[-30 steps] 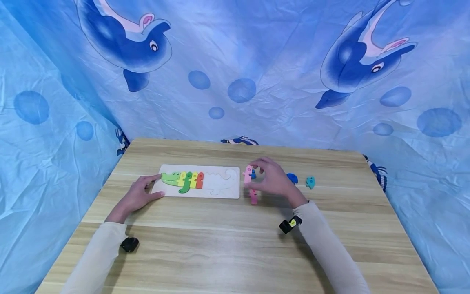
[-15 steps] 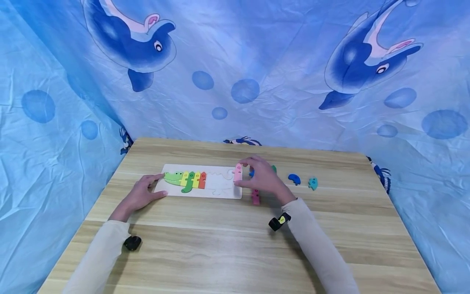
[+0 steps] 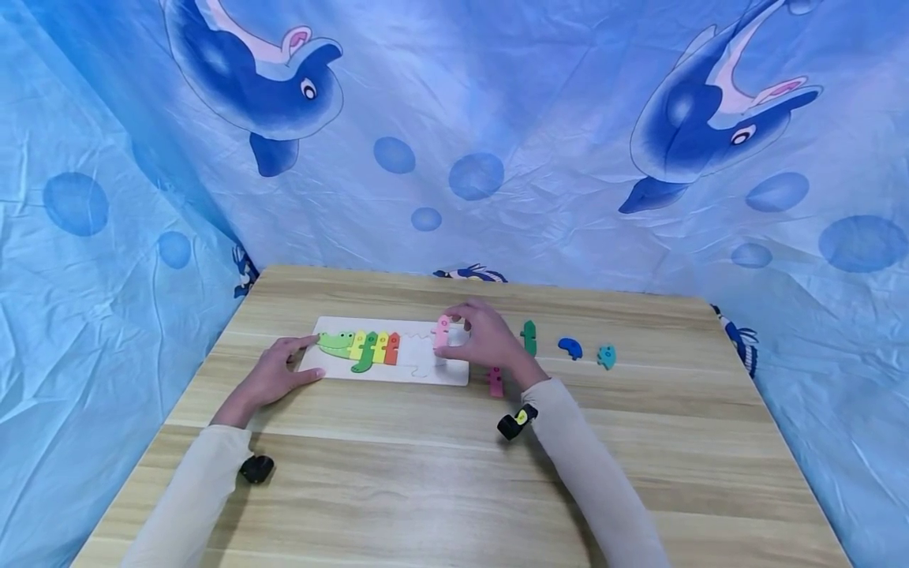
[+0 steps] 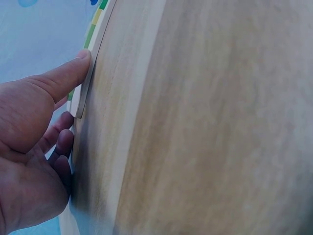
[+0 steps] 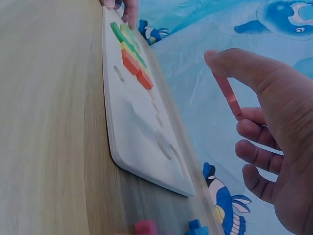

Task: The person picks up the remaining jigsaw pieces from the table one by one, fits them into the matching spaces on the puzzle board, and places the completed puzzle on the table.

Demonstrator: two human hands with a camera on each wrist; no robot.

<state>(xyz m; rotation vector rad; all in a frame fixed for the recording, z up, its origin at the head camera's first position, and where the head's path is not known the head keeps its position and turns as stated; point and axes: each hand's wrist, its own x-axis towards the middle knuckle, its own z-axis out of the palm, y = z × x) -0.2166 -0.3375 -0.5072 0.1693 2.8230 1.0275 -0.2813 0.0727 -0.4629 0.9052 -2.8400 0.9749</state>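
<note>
A white puzzle board [image 3: 415, 359] lies on the table. Its left part carries a green crocodile head [image 3: 334, 341] and several fitted yellow, green and orange pieces; the right part shows bare outlines. My left hand [image 3: 273, 371] holds the board's left end, thumb on the near edge and index finger at the snout; its other fingers curl beside the board in the left wrist view. My right hand [image 3: 486, 341] pinches an upright pink puzzle piece [image 3: 442, 332] between thumb and fingers, above the outlined part. Edge-on, that piece appears as a thin strip in the right wrist view.
Right of the board lie a darker pink piece [image 3: 495, 383], a green piece [image 3: 529, 339], a blue curved piece [image 3: 570, 348] and a teal piece [image 3: 606, 356]. Another blue piece [image 5: 196, 228] peeks in low in the right wrist view. A blue dolphin-print sheet [image 3: 426, 102] hangs behind.
My right hand has carried the pink piece leftward, from beside the board's right end to over its outlined part. The green piece is uncovered. My left hand stays at the board.
</note>
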